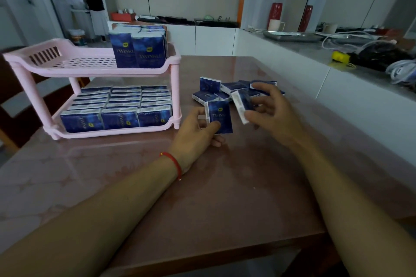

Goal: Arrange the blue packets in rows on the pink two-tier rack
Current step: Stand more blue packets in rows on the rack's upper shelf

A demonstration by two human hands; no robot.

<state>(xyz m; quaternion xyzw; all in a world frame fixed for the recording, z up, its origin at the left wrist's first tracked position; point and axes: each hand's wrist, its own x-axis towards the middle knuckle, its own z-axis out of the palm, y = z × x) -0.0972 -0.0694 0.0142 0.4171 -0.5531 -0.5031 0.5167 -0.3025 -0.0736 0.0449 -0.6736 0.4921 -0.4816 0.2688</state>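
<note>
The pink two-tier rack (pixel 67 62) stands on the left of the table. Its lower tier is packed with rows of blue packets (pixel 119 105). On the upper tier, upright blue packets (pixel 139 48) fill the right end; the left part is bare. A loose pile of blue packets (pixel 211 91) lies on the table right of the rack. My left hand (pixel 195 130) holds one blue packet (pixel 219 116) upright, thumb on its face. My right hand (pixel 272 112) grips another packet (pixel 242 103), tilted, just in front of the pile.
The table (pixel 225 186) is glossy brownish-pink, with its near edge at the bottom. A white counter (pixel 337 69) with cables, trays and red vases runs along the right and back. A person stands far off at the back left. Dark chairs sit left of the table.
</note>
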